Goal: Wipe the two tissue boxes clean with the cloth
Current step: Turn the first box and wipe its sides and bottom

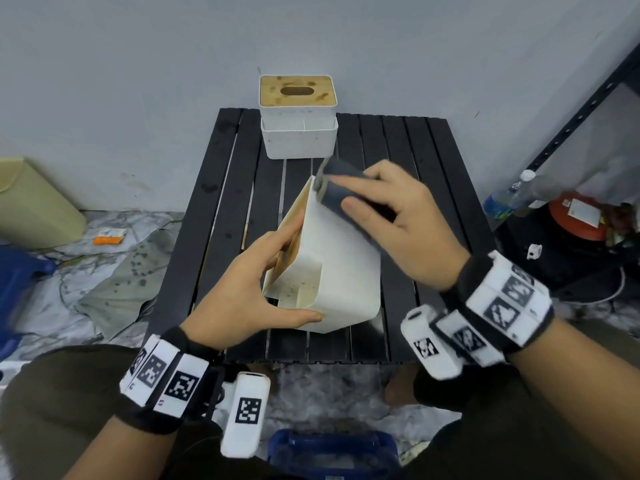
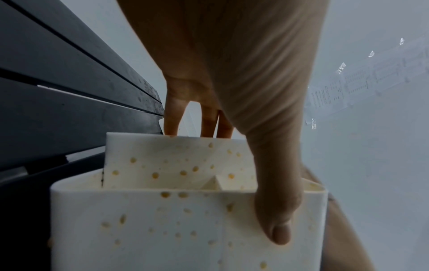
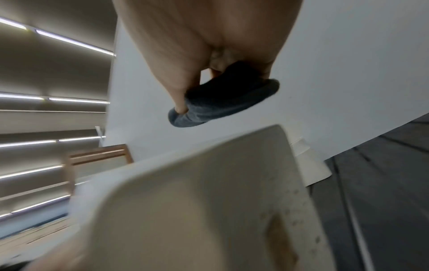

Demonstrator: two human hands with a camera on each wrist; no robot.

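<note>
You hold the near tissue box [image 1: 332,271] tipped on the slatted table [image 1: 221,188] and wipe it with the cloth [image 1: 341,188]
Your left hand [image 1: 249,292] grips the box's speckled end, thumb on one face, fingers behind; your right hand [image 1: 398,223] clutches the dark cloth against the upper far edge. The second tissue box [image 1: 298,116] stands upright at the table's far edge

From my right wrist camera I see my right hand [image 3: 204,45] pinching a dark grey cloth [image 3: 223,102] in its grip, held above a blurred white tissue box [image 3: 197,210] speckled with brownish stains. The dark slatted table [image 3: 383,183] lies to the right.
</note>
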